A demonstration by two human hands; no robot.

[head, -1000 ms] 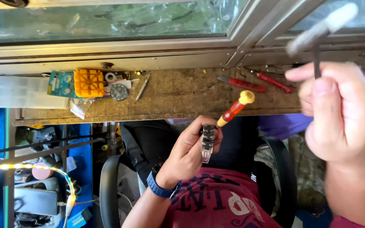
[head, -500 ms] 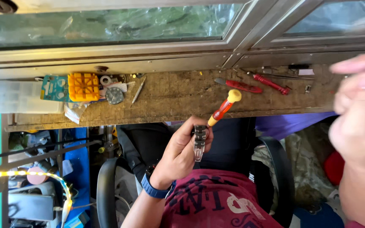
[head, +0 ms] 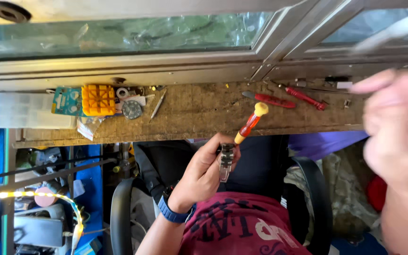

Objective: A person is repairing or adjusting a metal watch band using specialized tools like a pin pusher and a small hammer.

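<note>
Head view: left hand [head: 204,172] clamps metal watch band [head: 226,162] beside red-and-yellow screwdriver [head: 251,123].
Right hand [head: 397,127] blurred, grip unclear; steadying the band against the bench [head: 199,113] would likely help.

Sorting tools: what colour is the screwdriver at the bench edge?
Red with yellow cap, screwdriver, head view.

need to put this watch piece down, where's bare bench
Free: the bench between the thin tool and the yellow-tipped screwdriver. Crowded: left around the orange block, and right by the red tools.
</note>
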